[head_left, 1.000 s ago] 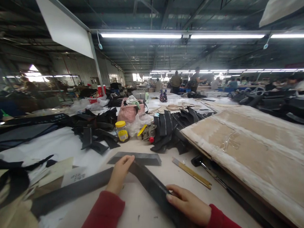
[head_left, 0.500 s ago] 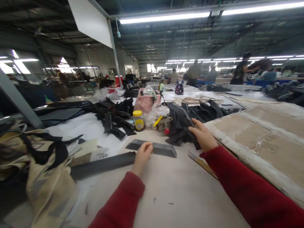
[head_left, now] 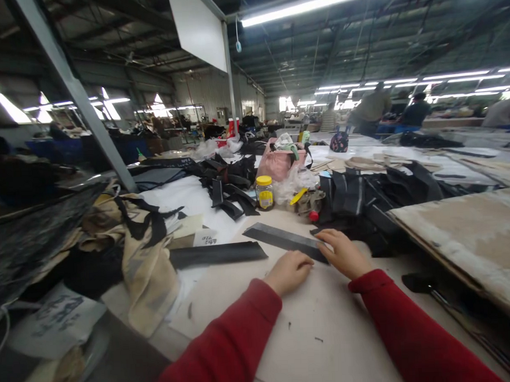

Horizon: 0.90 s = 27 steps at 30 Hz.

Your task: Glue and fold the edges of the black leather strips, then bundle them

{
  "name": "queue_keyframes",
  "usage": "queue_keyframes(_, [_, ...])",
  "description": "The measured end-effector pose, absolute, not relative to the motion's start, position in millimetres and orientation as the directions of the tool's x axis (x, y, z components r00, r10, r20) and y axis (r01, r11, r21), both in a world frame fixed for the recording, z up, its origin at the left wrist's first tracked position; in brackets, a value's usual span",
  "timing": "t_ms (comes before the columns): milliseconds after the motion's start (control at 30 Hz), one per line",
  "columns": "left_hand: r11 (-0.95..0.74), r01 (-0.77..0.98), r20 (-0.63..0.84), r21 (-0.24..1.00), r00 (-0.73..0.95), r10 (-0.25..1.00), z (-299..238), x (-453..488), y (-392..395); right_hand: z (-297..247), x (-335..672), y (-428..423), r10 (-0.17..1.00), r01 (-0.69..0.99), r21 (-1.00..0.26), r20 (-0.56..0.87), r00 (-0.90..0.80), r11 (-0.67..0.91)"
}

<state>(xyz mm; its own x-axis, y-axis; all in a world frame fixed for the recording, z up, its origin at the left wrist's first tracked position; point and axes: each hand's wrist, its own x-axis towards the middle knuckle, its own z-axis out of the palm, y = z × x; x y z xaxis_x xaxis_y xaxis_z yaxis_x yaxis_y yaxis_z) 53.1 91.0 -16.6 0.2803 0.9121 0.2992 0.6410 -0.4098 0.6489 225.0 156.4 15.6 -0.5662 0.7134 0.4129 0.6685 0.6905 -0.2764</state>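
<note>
A flat dark grey strip of material (head_left: 277, 236) lies slantwise on the pale work surface in front of me. My right hand (head_left: 345, 254) is at its right end, thumb and fingers closed about the edge there. Close beside it, my left hand (head_left: 289, 272) rests just below the strip with its fingers curled together. Whatever that hand may hold is hidden. A second dark strip (head_left: 219, 254) lies further left, near a paper with handwriting (head_left: 205, 237). Behind my right hand sits a heap of black pieces (head_left: 351, 196).
A yellow-lidded jar (head_left: 264, 193), a clear plastic bag (head_left: 294, 181) and a pink basket (head_left: 274, 162) stand beyond the strip. Beige cloth (head_left: 151, 278) hangs at left. A thick pale board (head_left: 465, 222) borders the right side. People (head_left: 371, 109) are in the background.
My right hand has released the black material and come in to the strip's right end. My left hand has moved off the strip to below it. The view has turned left.
</note>
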Motion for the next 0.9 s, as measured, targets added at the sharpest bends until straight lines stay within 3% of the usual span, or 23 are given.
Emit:
queue_keyframes(233, [-0.422,0.688,0.317,0.591,0.282,0.905,-17,55,91,-21,229,160,0.734,0.702,-0.241,0.350,-0.582,0.671])
queue_keyframes(433, [-0.394,0.751,0.358,0.530,0.223,0.907,2,45,92,-22,226,160,0.690,0.679,-0.220,0.450,-0.567,0.701])
queue_keyframes(600, [-0.258,0.841,0.396,0.476,0.057,0.916,19,2,75,-18,222,154,0.661,0.671,-0.193,0.497,-0.562,0.716])
queue_keyframes(733, [-0.024,0.949,0.289,0.314,-0.072,0.955,10,-45,54,-16,222,153,0.656,0.663,-0.199,0.503,-0.563,0.721])
queue_keyframes(900, [0.070,0.962,0.289,0.265,-0.148,0.946,-7,-74,51,-16,222,152,0.695,0.609,-0.344,0.441,-0.568,0.715])
